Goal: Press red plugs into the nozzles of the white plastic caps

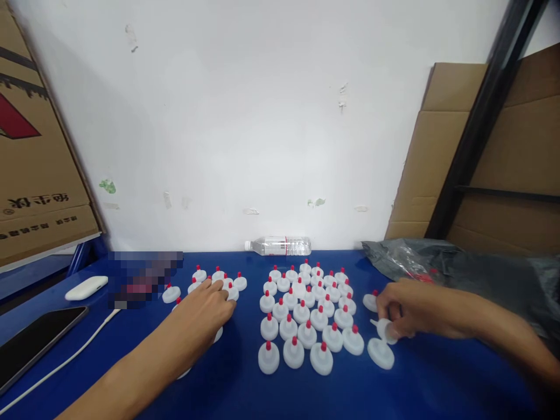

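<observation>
My left hand (205,312) is over the left group of white nozzle caps with red tips (171,294), its fingers curled down among them; what the fingertips pinch, if anything, is hidden. On the right, my right hand (400,309) grips a white nozzle cap (385,330) tilted on its side, its bare spout pointing left with no red tip on it. Just in front of that hand lies a white cap (380,353) with no red tip showing. Behind the fingers sits a red-tipped cap (370,301). Between my hands stand several rows of upright red-tipped caps (307,335).
A clear water bottle (280,245) lies against the wall. On the right is a grey plastic bag (464,274). A phone (39,344), a white case (86,288) and a white cable (65,363) lie left. Cardboard (44,151) stands on both sides.
</observation>
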{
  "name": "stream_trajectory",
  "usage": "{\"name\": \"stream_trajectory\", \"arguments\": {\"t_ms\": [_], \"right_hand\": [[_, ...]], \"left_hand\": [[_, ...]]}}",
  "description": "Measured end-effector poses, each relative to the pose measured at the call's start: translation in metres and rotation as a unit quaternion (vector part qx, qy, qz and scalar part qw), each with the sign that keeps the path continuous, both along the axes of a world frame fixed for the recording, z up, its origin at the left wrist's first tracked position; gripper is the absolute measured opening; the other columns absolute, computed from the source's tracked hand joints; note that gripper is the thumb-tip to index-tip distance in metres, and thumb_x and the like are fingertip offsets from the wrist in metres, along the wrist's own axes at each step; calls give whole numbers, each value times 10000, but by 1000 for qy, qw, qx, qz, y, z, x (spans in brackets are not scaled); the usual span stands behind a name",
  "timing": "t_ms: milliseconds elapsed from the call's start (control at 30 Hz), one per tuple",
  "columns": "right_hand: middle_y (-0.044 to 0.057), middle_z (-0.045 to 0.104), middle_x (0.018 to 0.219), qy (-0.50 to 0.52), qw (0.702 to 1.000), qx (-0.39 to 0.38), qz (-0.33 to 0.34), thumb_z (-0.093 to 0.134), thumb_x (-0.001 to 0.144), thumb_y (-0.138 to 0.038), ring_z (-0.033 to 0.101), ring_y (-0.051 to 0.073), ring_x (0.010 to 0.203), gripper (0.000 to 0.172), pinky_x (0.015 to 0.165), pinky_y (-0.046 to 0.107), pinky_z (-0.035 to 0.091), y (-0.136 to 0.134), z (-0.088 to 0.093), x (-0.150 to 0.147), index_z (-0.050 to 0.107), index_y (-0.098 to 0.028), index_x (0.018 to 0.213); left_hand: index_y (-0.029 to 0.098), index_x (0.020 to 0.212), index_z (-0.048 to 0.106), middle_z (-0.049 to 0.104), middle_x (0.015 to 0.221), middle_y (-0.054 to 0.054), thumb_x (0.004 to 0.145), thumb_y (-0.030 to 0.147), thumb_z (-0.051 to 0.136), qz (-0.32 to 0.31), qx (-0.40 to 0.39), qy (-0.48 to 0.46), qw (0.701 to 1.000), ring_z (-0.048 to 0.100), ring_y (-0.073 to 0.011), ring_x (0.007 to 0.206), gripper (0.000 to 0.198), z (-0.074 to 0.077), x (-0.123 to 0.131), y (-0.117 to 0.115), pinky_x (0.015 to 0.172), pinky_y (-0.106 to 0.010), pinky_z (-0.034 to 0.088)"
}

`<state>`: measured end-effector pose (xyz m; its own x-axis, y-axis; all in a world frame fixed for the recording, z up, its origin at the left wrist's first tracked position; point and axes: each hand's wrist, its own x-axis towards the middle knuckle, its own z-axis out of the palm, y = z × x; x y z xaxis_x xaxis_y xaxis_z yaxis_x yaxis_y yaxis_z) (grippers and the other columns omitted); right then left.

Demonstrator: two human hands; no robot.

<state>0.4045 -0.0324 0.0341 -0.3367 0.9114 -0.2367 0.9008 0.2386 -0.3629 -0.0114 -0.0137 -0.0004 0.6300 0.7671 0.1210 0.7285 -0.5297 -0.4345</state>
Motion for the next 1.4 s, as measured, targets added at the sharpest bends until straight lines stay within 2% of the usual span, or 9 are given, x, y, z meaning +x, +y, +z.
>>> {"name": "stream_trajectory", "arguments": {"t_ms": [100,167,300,400,733,967,1133,1267,1400], "right_hand": [[-20,728,630,-1,999,39,27,647,792,-200,673,170,587,117,528,232,400,5,6,-1,728,-231,714],[-6,755,682,8,992,124,20,653,837,-264,697,191,613,128,552,251,442,8,14,-7,746,-251,750],[65,812,853,86,924,365,-74,610,914,-467,754,274,720,287,629,337,545,8,28,-23,795,-250,954],[66,809,807,103,887,438,-99,594,906,-431,751,281,675,309,622,363,560,5,28,-32,802,-233,1020],[-11,797,849,49,898,437,7,574,949,-259,728,178,631,197,568,275,530,6,2,-60,755,-264,1028],[-22,786,859,65,899,434,-8,591,959,-264,704,169,592,190,555,277,512,5,-4,-65,730,-275,1088],[9,786,863,70,888,454,-15,572,989,-313,699,183,592,209,570,296,522,5,-3,-64,732,-241,1103],[26,795,937,75,883,464,-6,538,1022,-336,735,208,696,239,656,323,568,5,-2,-63,734,-234,1112],[41,786,1111,88,880,467,20,483,1034,-235,759,232,919,296,789,348,588,6,-6,-63,703,-237,1232]], "left_hand": [[185,807,716,710,782,-82,742,-63,691,3,-8,2,1000,658,-302,852,258,-2,-2,2,777,-389,437],[185,795,708,703,765,-77,725,-87,676,3,-11,-6,1000,663,-303,844,283,-4,-2,2,777,-388,442],[185,811,702,706,776,-73,719,-95,676,2,-25,-7,1000,666,-301,865,295,-2,-1,1,780,-380,450],[174,837,708,721,811,-76,731,-78,689,7,-53,8,999,667,-296,886,274,4,3,-3,781,-377,453],[178,883,696,718,880,-75,905,28,637,-20,-70,-5,997,647,-264,894,162,7,11,-7,742,-341,447],[169,939,675,703,917,-90,828,-98,578,-16,-67,-2,998,652,-283,910,305,9,14,-9,758,-360,485],[161,975,647,682,969,-107,877,-37,544,-11,-55,-12,998,636,-305,926,244,15,18,-18,778,-409,512],[169,940,622,658,924,-92,936,22,492,-19,-22,-38,999,624,-293,879,196,19,20,-22,773,-425,511],[177,904,603,648,891,-73,941,24,470,-50,1,-73,996,611,-263,816,206,21,21,-21,724,-404,505]]}}
